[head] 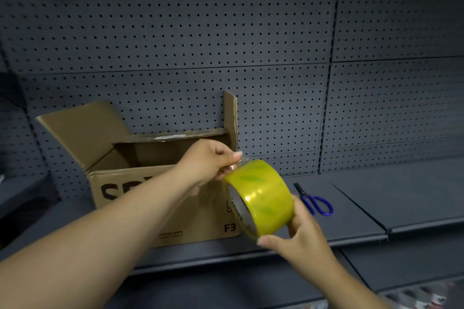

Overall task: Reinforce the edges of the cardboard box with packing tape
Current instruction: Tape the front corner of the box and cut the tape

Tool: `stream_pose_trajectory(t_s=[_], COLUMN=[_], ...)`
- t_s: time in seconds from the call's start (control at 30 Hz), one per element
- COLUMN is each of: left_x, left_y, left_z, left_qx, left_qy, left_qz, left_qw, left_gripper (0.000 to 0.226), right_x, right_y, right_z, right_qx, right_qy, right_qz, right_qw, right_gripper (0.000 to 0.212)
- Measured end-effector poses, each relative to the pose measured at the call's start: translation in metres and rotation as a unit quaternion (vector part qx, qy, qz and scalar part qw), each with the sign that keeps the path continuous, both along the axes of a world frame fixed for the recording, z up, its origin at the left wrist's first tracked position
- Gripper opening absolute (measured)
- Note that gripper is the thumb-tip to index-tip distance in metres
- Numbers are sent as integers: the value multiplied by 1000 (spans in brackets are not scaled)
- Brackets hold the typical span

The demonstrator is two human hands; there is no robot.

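Grey pegboard (pixel 175 32) backs a dark metal shelf (pixel 351 211), and on that shelf stands the box (pixel 200 218), open at the top, with one flap (pixel 82 133) leaning out to the left and another (pixel 231 118) upright at the right. The roll (pixel 261 195) is held in the air in front of the box's right front corner, clear of the cardboard. The right hand (pixel 303 231) cups it from below and from the right, with fingers and thumb curled round its glossy yellow face. The left hand (pixel 206 160) reaches across the front of the box and pinches the tape end (pixel 236 162), lifted a little way off the top of the roll. The roll looks light and rigid on its card core, but its outer face is slick, so a hold through or across the core should be surer than one on the film. The freed tape is thin, sticky and likely to fold onto itself or cling to the fingers; it is best kept taut and pinched only at its very tip. The box appears empty, stiff but light, so it may slide when tape is pressed along an edge. Scissors (pixel 315 202) with blue handles lie on the shelf to the right, near the right hand and well apart from the box.
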State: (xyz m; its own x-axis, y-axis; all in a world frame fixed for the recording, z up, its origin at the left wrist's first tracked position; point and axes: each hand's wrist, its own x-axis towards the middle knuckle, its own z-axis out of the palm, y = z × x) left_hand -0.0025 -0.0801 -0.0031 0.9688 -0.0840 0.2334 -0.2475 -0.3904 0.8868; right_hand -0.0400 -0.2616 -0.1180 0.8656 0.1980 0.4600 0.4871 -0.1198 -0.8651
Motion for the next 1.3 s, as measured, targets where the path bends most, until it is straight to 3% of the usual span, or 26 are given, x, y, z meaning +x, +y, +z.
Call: stream_pose_trajectory(t_s=[0.13, 0.2, 0.27, 0.33, 0.43, 0.53, 0.63, 0.73, 0.93, 1.07, 1.17, 1.3], left_x=[9, 12, 15, 17, 19, 26, 38, 44, 58, 64, 67, 66], left_y=[-4, -7, -9, -10, -12, -11, -4, -1, 1, 4, 5, 8], left_z=[-13, -17, -19, -19, -19, -23, -25, -26, -32, -32, -34, -25], left_qx=[107, 99, 78, 101, 150, 282, 457, 535, 603, 614, 618, 556], left_qy=[-59, -68, -88, -124, -198, -308, -381, -421, -428, -468, -476, -490], left_qz=[53, 56, 64, 88, 108, 96, 106, 127, 126, 140, 148, 185], left_qw=[991, 991, 991, 983, 963, 904, 796, 721, 662, 620, 608, 645], left_gripper=[24, 25, 26, 24, 24, 25, 30, 34, 25, 33, 37, 39], right_x=[-6, -10, -12, -14, -17, -20, -19, -16, -7, -2, 2, 5], right_y=[2, 5, 9, 12, 15, 22, 34, 41, 46, 48, 49, 50], right_z=[-3, -2, -3, -6, -7, -7, -9, -8, -9, -10, -10, -12], right_qx=[-41, -11, 31, 61, 90, 107, 123, 126, 102, 102, 108, 118], right_qy=[-7, -2, 10, 26, 45, 67, 82, 90, 80, 78, 81, 91], right_qz=[27, 28, 28, 27, 28, 17, 8, -12, -49, -54, -49, -34], right_qw=[999, 1000, 999, 997, 995, 992, 989, 988, 990, 990, 990, 988], right_gripper=[58, 47, 50, 56, 45, 38, 54, 43, 41, 42, 41, 36])
